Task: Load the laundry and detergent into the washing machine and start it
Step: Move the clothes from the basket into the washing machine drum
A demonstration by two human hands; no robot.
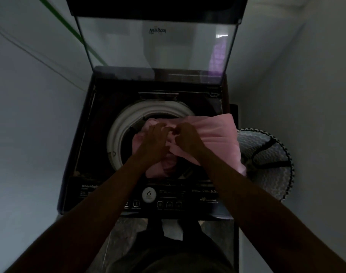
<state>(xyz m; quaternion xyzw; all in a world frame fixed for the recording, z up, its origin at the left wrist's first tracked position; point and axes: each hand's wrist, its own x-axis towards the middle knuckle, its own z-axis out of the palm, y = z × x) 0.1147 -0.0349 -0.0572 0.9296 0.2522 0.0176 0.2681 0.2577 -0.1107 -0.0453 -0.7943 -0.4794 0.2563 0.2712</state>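
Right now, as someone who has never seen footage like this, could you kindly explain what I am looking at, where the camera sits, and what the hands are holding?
There is no robot here: a person wears one wide-angle camera on the head, so the picture looks down along both bare forearms.

In front stands a top-loading washing machine with its glass lid raised upright at the back. The white ring is the rim of the drum. Nearest the person is the control panel, with a round dial and small buttons.

The left hand and the right hand meet over the drum opening, fingers curled into a pink cloth. Part of it hangs into the drum; the rest lies over the machine's right edge.

Beside the machine, on the right, stands a patterned laundry basket. No detergent is visible.
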